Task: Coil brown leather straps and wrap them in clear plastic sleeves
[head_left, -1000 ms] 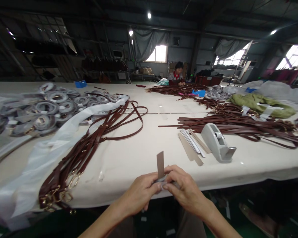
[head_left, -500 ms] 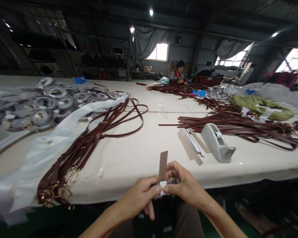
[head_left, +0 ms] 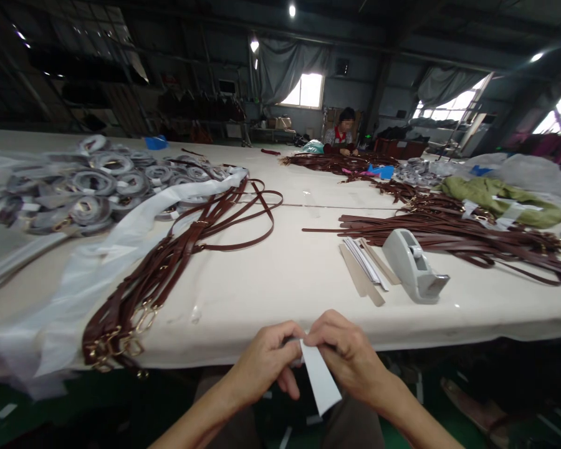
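Both hands meet over the near table edge, above my lap. A paper strip [head_left: 320,379], its white face toward me, hangs down between them. My right hand [head_left: 348,352] pinches the strip's top end between thumb and fingers. Close against it, my left hand [head_left: 273,358] is closed around a small wrapped bundle, now mostly hidden behind the fingers and the strip. Beyond my hands lie loose paper strips [head_left: 367,268], some brown and some white, beside a grey tape dispenser [head_left: 414,268].
Brown leather straps [head_left: 168,274] with gold buckles lie at left beside white wrapping [head_left: 98,280] and plastic-wrapped coils [head_left: 93,181]. More straps [head_left: 430,234] and green cloth [head_left: 505,196] lie at right. A co-worker [head_left: 343,134] sits at the table's far side.
The strip, earlier standing upright with its brown side showing, is now folded down toward me, white side out. My right hand has shifted onto its top end. The view has turned slightly.
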The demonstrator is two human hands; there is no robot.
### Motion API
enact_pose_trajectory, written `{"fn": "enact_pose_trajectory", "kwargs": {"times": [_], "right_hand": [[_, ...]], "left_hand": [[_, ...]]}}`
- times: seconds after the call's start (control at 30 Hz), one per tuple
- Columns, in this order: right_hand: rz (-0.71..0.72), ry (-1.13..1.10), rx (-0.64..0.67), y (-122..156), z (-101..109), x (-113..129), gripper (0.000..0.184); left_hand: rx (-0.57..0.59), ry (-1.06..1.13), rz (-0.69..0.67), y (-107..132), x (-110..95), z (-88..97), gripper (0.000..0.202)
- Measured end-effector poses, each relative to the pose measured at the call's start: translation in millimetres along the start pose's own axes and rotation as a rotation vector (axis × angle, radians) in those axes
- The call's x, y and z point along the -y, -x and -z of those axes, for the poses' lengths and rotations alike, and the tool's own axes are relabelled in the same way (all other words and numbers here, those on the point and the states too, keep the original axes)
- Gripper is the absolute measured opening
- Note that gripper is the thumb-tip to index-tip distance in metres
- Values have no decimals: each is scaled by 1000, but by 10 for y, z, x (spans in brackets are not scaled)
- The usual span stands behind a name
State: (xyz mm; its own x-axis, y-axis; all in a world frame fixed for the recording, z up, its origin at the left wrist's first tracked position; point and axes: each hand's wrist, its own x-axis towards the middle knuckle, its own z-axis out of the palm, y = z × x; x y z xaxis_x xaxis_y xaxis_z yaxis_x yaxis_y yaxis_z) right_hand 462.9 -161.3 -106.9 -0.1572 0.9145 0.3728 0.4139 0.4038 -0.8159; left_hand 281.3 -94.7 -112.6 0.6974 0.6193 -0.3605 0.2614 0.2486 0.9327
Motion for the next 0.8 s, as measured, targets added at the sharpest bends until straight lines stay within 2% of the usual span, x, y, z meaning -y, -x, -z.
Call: {"fn": "enact_pose_trajectory", "kwargs": {"times": [0.2, 0.3, 0.47, 0.53, 0.6, 0.67, 0.73, 0.8], "right_hand": [[242, 194, 80, 95, 60, 30, 34], [311, 322, 61, 104, 61, -3, 43], [292, 456, 16, 161, 20, -43, 49], [266, 443, -129, 207, -14, 1, 47], [207, 362, -329, 239, -70, 71, 36], [45, 222, -414, 233, -143, 133, 18], [-170, 69, -362, 187, -217, 159, 9], [-346, -74, -296, 122, -275, 146, 15]], "left_hand": [[56, 243, -36, 13, -14, 39, 24], [41, 345, -34, 28, -24, 44, 26], [-31, 330, -42, 42, -4, 13, 30], [-58, 338, -75, 41, 3, 3, 29], [-112, 340, -115, 37, 4, -8, 28], [-181, 329, -146, 29, 5, -24, 28], [-235, 311, -167, 22, 10, -43, 29], [-296, 278, -177, 17, 19, -62, 29]]}}
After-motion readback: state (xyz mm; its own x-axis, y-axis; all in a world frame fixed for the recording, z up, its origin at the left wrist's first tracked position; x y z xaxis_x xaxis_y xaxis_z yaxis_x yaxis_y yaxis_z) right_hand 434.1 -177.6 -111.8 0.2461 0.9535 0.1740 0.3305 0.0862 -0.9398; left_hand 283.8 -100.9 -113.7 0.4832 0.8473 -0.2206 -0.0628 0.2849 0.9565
